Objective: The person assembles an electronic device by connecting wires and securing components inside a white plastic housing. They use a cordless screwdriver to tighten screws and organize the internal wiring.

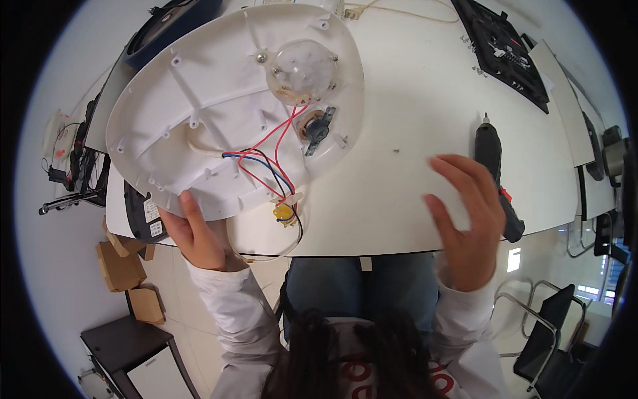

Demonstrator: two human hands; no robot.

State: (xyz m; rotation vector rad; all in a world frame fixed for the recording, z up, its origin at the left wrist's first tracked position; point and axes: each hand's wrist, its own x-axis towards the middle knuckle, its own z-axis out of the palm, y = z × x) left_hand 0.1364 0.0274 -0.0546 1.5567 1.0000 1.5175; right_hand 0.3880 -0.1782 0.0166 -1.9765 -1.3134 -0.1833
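"First item, and where is it?"
"White plastic housing [149,130], one, open side up, over the left part of the white table [399,206], ribs and screw posts showing."
"Held?"
"By the left hand [196,236]: thumb on the inner face, gripping the near-left edge, fingers underneath mostly hidden."
"Fitted inside?"
"Translucent round cover [302,70], one, at the far right end. Just nearer the person, a round dark component with a crossbar [318,130]."
"Wiring?"
"Red wires [276,141], blue and black ones beside them, running to a small yellow component [284,213] hanging past the near edge."
"Right hand [463,203]?"
"Thumb and fingers spread, grasping nothing, between housing and screwdriver."
"Tools?"
"Black power screwdriver [488,149], red switch, lying just right of that hand, bit pointing away from the person. Black tool case [505,53], open, far right; loose screws [478,71] beside it."
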